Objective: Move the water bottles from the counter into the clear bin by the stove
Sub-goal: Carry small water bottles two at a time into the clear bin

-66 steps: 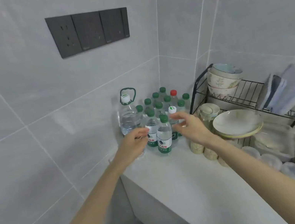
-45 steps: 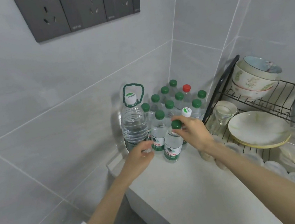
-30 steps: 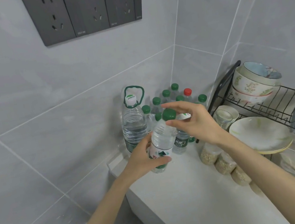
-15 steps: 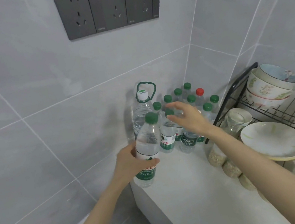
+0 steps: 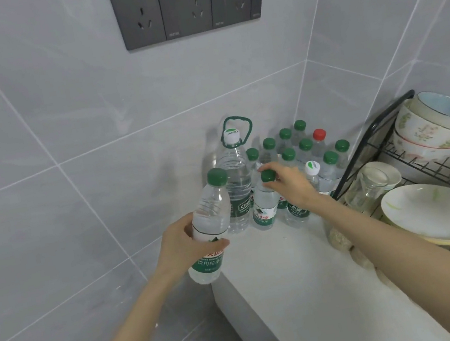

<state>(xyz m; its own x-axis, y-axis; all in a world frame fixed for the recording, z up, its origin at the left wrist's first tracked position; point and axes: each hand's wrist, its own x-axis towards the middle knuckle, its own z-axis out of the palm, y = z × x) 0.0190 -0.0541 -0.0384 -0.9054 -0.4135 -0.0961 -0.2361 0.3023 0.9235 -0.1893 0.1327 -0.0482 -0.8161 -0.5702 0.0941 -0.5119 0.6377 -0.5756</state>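
Pickup step. Gripping first bottle (image 5: 211, 220) in left hand (image 5: 182, 249), held clear of desk (image 5: 297, 292) edge. Pinching cap of second bottle (image 5: 264, 208) with right hand (image 5: 290, 184), at front of bottle cluster (image 5: 306, 146) just beyond. Next: lift second, carry both to bin, not in view.

Your bottle (image 5: 211, 220) is clear glossy plastic; the counter (image 5: 297, 292) looks matt, the wall tiles (image 5: 58, 108) smooth and glossy, the rack (image 5: 438, 170) black wire.
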